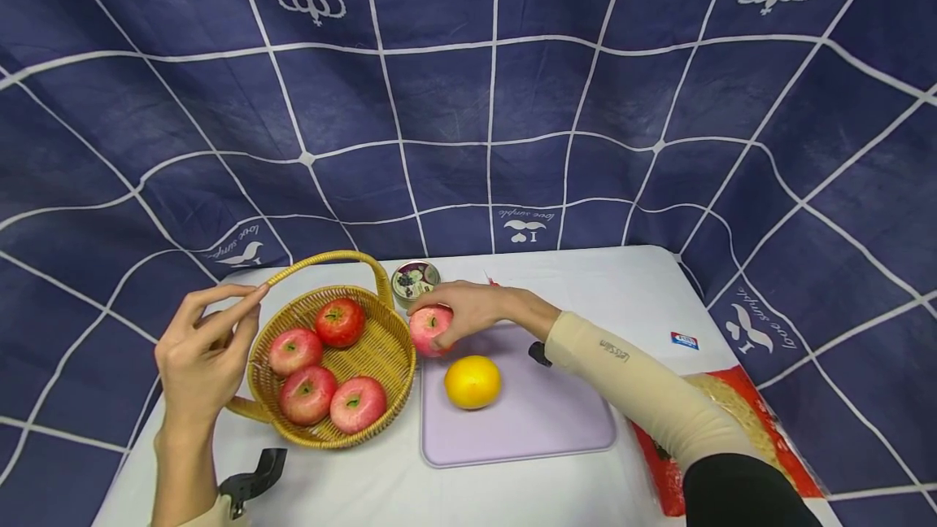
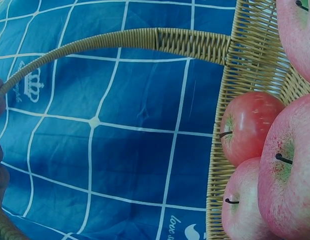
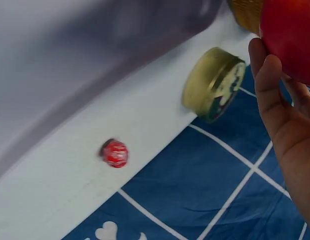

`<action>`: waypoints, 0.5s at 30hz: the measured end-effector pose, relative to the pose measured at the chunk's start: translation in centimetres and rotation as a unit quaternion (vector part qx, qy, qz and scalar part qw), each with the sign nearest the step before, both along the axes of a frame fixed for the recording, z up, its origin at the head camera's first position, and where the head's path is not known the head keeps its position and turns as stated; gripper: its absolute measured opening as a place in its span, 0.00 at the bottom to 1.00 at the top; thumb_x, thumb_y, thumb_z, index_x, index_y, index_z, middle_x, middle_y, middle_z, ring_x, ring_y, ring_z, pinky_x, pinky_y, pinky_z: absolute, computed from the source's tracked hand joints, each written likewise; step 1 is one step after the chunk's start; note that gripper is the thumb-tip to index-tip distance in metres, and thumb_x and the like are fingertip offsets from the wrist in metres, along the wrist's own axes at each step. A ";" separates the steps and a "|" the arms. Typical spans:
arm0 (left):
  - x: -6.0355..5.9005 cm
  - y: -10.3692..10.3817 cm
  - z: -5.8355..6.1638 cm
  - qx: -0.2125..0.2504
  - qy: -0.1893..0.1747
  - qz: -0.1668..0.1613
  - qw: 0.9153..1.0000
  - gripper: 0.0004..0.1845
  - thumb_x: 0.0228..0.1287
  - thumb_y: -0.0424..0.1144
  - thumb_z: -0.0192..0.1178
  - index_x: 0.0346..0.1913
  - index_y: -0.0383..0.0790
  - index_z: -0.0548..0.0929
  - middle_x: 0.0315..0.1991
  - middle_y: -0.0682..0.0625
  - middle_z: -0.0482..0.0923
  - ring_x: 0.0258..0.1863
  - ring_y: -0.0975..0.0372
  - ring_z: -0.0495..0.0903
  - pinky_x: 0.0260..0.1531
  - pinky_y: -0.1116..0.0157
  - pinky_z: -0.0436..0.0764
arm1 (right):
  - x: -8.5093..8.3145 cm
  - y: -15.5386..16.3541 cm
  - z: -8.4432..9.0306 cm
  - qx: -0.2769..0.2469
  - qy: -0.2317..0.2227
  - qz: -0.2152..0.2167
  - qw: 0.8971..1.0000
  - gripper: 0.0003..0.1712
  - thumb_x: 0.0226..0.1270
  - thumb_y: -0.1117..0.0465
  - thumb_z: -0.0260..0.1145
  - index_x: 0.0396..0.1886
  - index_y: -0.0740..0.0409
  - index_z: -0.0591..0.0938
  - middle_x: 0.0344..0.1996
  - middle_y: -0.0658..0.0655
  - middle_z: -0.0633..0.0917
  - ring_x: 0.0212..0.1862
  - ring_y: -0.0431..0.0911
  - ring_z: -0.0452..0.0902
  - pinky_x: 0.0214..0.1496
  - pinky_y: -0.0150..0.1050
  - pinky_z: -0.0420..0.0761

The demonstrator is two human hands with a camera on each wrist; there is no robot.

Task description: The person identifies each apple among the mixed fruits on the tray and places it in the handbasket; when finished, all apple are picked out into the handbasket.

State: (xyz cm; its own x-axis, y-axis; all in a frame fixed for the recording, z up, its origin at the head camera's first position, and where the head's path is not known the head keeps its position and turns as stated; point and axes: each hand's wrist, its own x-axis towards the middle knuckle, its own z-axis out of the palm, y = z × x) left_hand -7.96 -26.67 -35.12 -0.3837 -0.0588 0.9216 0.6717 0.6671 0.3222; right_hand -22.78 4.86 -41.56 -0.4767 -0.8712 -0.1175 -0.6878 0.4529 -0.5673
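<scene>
My left hand (image 1: 201, 348) pinches the arched handle (image 1: 329, 259) of a round wicker basket (image 1: 384, 332) between thumb and fingertips. Several red-pink apples (image 1: 307, 394) lie in the basket; the left wrist view shows them close up, with the handle (image 2: 139, 40) rising from the rim. My right hand (image 1: 472, 303) grips another apple (image 1: 430, 326) just right of the basket rim, over the upper left corner of a pale purple board (image 1: 527, 429). In the right wrist view that apple (image 3: 295, 37) is partly cut off. A yellow, lemon-like fruit (image 1: 472, 382) sits on the board below my right hand.
Behind the board stands a small round tin (image 1: 415, 279), near a red wrapped piece (image 3: 115, 153). At the right of the white table (image 1: 622, 291) lie a small blue-and-red packet (image 1: 684, 340) and a red bag (image 1: 769, 429), partly beneath my right arm. A blue checked cloth (image 1: 454, 104) hangs behind.
</scene>
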 end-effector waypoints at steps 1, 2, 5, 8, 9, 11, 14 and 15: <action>0.0 0.0 0.0 -0.001 0.000 0.000 1.000 0.07 0.62 0.27 0.64 0.37 0.30 0.91 0.36 0.34 0.83 0.15 0.75 0.55 0.24 0.83 0.51 | 0.1 -0.1 0.2 -0.004 0.003 0.003 1.000 0.36 0.54 0.42 0.72 0.66 0.37 0.77 0.55 0.37 0.80 0.53 0.37 0.73 0.59 0.36 0.75; 0.0 -0.1 0.0 -0.001 -0.001 -0.001 1.000 0.07 0.62 0.27 0.64 0.37 0.30 0.91 0.37 0.34 0.83 0.15 0.75 0.55 0.24 0.83 0.51 | 0.2 -0.2 0.5 -0.008 0.002 0.005 1.000 0.36 0.54 0.42 0.72 0.65 0.36 0.77 0.55 0.37 0.79 0.53 0.37 0.74 0.58 0.36 0.75; 0.0 -0.1 -0.1 -0.003 -0.002 -0.001 1.000 0.07 0.62 0.27 0.64 0.38 0.30 0.91 0.37 0.34 0.83 0.15 0.75 0.56 0.23 0.83 0.51 | 0.7 -0.7 1.2 -0.020 -0.005 0.012 1.000 0.35 0.54 0.42 0.73 0.65 0.32 0.76 0.55 0.36 0.78 0.54 0.36 0.73 0.59 0.36 0.75; 0.0 -0.2 -0.1 -0.003 -0.003 0.000 1.000 0.07 0.62 0.28 0.64 0.38 0.30 0.91 0.37 0.34 0.83 0.15 0.75 0.55 0.23 0.83 0.51 | 1.1 -1.2 1.6 -0.026 -0.009 0.020 0.999 0.35 0.53 0.42 0.74 0.64 0.28 0.76 0.55 0.35 0.78 0.54 0.35 0.72 0.59 0.35 0.74; 0.0 -0.2 -0.1 -0.002 -0.003 0.000 1.000 0.07 0.62 0.28 0.64 0.38 0.30 0.91 0.37 0.34 0.83 0.15 0.75 0.56 0.23 0.83 0.51 | 1.3 -1.4 1.7 -0.027 -0.009 0.023 0.999 0.36 0.53 0.42 0.74 0.64 0.28 0.76 0.55 0.35 0.78 0.55 0.35 0.72 0.59 0.35 0.74; 0.0 -0.2 -0.1 -0.001 -0.003 -0.001 1.000 0.07 0.62 0.28 0.64 0.38 0.30 0.91 0.37 0.34 0.83 0.15 0.75 0.56 0.23 0.83 0.51 | 1.5 -1.7 1.9 -0.027 -0.007 0.029 0.999 0.36 0.53 0.41 0.74 0.64 0.28 0.76 0.56 0.35 0.78 0.55 0.34 0.72 0.59 0.34 0.74; 0.0 -0.2 -0.1 0.000 -0.003 -0.001 1.000 0.07 0.62 0.28 0.64 0.38 0.30 0.91 0.37 0.34 0.82 0.15 0.75 0.56 0.23 0.83 0.52 | 1.8 -2.1 1.9 -0.024 -0.005 0.034 0.999 0.36 0.53 0.40 0.74 0.65 0.30 0.76 0.55 0.35 0.77 0.54 0.33 0.71 0.59 0.33 0.73; 0.0 -0.2 -0.1 -0.001 -0.003 0.000 1.000 0.07 0.62 0.28 0.64 0.38 0.30 0.91 0.37 0.34 0.82 0.15 0.75 0.56 0.23 0.83 0.52 | 1.8 -2.2 1.9 -0.024 -0.007 0.036 0.999 0.36 0.53 0.40 0.74 0.65 0.31 0.77 0.54 0.35 0.77 0.54 0.34 0.72 0.58 0.32 0.74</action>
